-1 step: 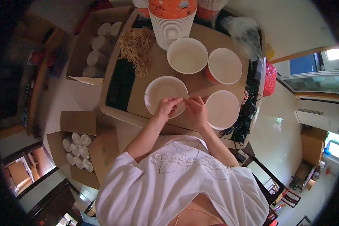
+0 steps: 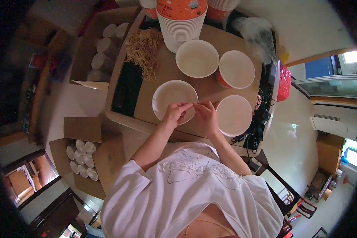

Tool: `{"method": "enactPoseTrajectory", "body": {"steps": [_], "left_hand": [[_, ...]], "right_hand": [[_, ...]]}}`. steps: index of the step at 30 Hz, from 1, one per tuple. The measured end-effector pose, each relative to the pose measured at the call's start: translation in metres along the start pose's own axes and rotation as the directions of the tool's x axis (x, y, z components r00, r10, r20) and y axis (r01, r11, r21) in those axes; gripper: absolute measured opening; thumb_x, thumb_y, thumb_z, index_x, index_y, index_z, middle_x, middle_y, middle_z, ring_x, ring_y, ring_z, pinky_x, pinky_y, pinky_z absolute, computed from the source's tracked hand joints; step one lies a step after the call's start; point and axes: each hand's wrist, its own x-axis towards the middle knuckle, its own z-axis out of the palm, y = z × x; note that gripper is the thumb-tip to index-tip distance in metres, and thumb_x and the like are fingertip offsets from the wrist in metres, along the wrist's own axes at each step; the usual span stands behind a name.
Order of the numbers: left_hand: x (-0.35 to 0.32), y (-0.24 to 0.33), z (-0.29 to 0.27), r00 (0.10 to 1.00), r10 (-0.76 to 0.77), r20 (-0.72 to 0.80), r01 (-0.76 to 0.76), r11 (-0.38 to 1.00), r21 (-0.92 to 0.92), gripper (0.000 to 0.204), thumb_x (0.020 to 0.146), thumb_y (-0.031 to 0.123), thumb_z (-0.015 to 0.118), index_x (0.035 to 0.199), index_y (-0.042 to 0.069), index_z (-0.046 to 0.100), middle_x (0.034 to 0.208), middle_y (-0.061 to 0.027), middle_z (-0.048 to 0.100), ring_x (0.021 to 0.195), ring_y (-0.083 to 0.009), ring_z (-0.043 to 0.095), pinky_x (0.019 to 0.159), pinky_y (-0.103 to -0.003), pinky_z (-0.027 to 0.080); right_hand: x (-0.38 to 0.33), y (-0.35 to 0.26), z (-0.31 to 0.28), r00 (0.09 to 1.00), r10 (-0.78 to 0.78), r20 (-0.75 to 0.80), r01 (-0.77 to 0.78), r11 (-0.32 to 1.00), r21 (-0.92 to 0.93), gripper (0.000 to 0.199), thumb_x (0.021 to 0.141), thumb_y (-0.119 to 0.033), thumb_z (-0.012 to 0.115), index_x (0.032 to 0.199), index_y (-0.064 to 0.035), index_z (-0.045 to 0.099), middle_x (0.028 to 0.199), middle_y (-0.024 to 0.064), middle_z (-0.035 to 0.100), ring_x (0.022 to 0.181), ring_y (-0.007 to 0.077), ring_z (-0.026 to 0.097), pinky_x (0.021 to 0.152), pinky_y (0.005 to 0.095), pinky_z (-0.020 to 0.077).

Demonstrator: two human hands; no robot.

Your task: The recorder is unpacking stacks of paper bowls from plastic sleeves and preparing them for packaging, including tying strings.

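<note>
Left hand [image 2: 177,112] and right hand [image 2: 206,114] meet over the near rim of a white paper bowl [image 2: 169,95] on the table [image 2: 162,71] — fingertips pinched together, apparently on a small item too small to identify. Three more empty bowls [image 2: 197,58] stand close by — a heap of dry noodles [image 2: 143,50] lies to the left

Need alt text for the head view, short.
Seen from above, a person's left hand and right hand meet at the near rim of an empty white bowl on a brown table. Three more white bowls, a bowl stack and dry noodles surround it.
</note>
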Motion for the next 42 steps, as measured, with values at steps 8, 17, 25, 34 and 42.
{"method": "enactPoseTrajectory", "body": {"steps": [8, 17, 25, 34, 42], "left_hand": [[-0.007, 0.007, -0.001, 0.991, 0.136, 0.014, -0.134, 0.951, 0.279, 0.013, 0.080, 0.018, 0.064, 0.090, 0.010, 0.066, 0.059, 0.0084, 0.050, 0.045, -0.0017, 0.037, 0.041, -0.018, 0.026], [-0.009, 0.009, -0.002, 0.973, 0.228, 0.028, -0.229, 0.954, 0.191, 0.014, 0.084, 0.015, 0.059, 0.090, 0.004, 0.065, 0.071, 0.0040, 0.060, 0.056, -0.0017, 0.047, 0.048, -0.017, 0.034], [-0.001, 0.005, -0.006, 0.964, 0.259, 0.064, -0.263, 0.885, 0.384, 0.015, 0.085, 0.018, 0.058, 0.093, 0.009, 0.067, 0.068, 0.0056, 0.059, 0.051, -0.0019, 0.043, 0.043, -0.018, 0.031], [-0.006, 0.011, -0.004, 0.973, 0.218, 0.077, -0.230, 0.880, 0.415, 0.014, 0.083, 0.015, 0.062, 0.090, 0.006, 0.069, 0.068, 0.0041, 0.060, 0.053, -0.0024, 0.044, 0.047, -0.019, 0.034], [-0.003, 0.008, -0.004, 0.969, 0.239, 0.064, -0.238, 0.831, 0.502, 0.013, 0.081, 0.017, 0.063, 0.089, 0.007, 0.069, 0.060, 0.0058, 0.055, 0.049, -0.0030, 0.042, 0.044, -0.020, 0.031]], "right_hand": [[0.009, 0.000, -0.003, 0.979, 0.179, 0.097, -0.191, 0.974, 0.124, 0.019, 0.076, 0.002, 0.058, 0.092, -0.0034, 0.065, 0.084, 0.0102, 0.053, 0.070, 0.0208, 0.055, 0.061, 0.0297, 0.0457], [0.022, -0.009, -0.009, 0.960, 0.202, 0.197, -0.217, 0.975, 0.058, 0.007, 0.077, -0.005, 0.063, 0.082, -0.0006, 0.063, 0.076, 0.0086, 0.051, 0.066, 0.0178, 0.051, 0.059, 0.0291, 0.0425], [0.022, -0.006, -0.005, 0.963, 0.174, 0.204, -0.193, 0.978, 0.074, 0.006, 0.077, -0.007, 0.065, 0.080, -0.0016, 0.063, 0.074, 0.0079, 0.051, 0.065, 0.0179, 0.049, 0.058, 0.0291, 0.0419], [0.020, 0.006, -0.001, 0.975, 0.126, 0.180, -0.131, 0.991, 0.014, 0.005, 0.078, -0.003, 0.063, 0.081, -0.0009, 0.060, 0.080, 0.0048, 0.048, 0.065, 0.0112, 0.050, 0.056, 0.0229, 0.0418], [0.017, 0.007, -0.001, 0.980, 0.095, 0.176, -0.087, 0.995, -0.052, 0.008, 0.079, -0.005, 0.061, 0.086, -0.0010, 0.060, 0.083, 0.0077, 0.049, 0.066, 0.0156, 0.053, 0.057, 0.0254, 0.0450]]}}
